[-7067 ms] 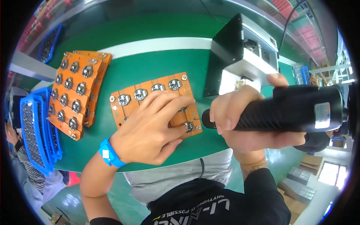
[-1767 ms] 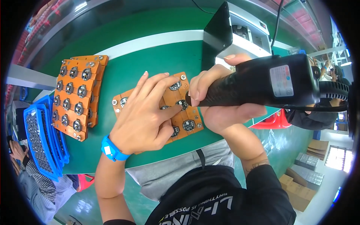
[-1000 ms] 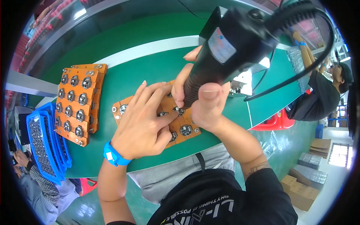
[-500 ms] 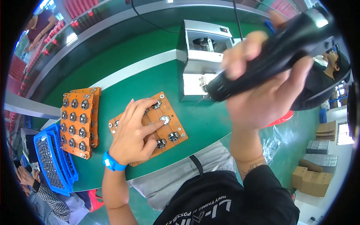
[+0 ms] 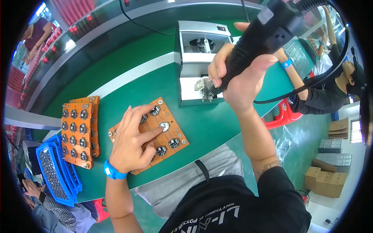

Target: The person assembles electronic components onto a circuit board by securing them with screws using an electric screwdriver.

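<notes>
My right hand [image 5: 243, 87] is wrapped round a black corded electric screwdriver [image 5: 258, 40], its lower end at the metal outlet of a grey screw feeder [image 5: 186, 69]. Whether a screw is on the bit is too small to tell. Spread over an orange fixture board [image 5: 173, 121], my left hand [image 5: 130, 141] has its fingers stretched out. Its index fingertip touches a round, silvery part [image 5: 165, 126] seated in the board. Darker round parts [image 5: 174, 143] sit in other places of the board, some hidden under the hand.
Stacked orange boards [image 5: 79, 120] filled with round parts stand at the left, beside blue trays [image 5: 54, 171] of small dark pieces. The screwdriver's black cord [image 5: 311, 85] loops at the right. A red stool [image 5: 283, 116] and a co-worker [image 5: 316, 99] are beyond the table's right side.
The screwdriver has swung more upright, its upper end moving left, and its lower end is now right at the feeder's outlet. My left hand stays on the board; the view has shifted slightly.
</notes>
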`<state>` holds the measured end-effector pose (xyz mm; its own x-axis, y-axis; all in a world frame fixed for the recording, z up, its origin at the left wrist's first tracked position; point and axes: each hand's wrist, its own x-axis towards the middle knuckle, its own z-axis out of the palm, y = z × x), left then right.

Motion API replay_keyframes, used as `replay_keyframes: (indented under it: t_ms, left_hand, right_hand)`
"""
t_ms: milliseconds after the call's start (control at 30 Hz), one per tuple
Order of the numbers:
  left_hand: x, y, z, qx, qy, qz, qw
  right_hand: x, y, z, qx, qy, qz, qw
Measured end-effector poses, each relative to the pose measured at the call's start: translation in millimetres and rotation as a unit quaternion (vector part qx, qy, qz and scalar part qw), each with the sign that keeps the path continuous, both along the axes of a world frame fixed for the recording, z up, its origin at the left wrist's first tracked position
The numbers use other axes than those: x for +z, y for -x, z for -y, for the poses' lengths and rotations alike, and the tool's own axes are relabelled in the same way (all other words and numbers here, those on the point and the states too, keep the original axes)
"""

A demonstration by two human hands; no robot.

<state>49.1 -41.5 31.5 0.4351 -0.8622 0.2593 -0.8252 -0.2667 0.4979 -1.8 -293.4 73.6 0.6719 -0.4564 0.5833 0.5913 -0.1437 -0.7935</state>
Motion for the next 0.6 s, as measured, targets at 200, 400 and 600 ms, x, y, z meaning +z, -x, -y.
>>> replay_keyframes:
  t_ms: [200,400,600]
  left_hand:
    - [-1.5,-2.1,-1.7,-0.001,0.002,-0.008,1.000]
    - [-2.8,-3.9,-1.4,-0.001,0.001,-0.012,1.000]
    - [-5.6,-8.0,-7.1,0.008,0.030,-0.020,0.999]
  right_hand:
    - [-4.0,7.2,1.1,0.032,-0.021,-0.043,0.998]
    - [-3.0,13.3,-17.6,0.157,-0.117,-0.061,0.979]
    - [-20.0,-1.4,-78.6,0.155,0.004,-0.135,0.979]
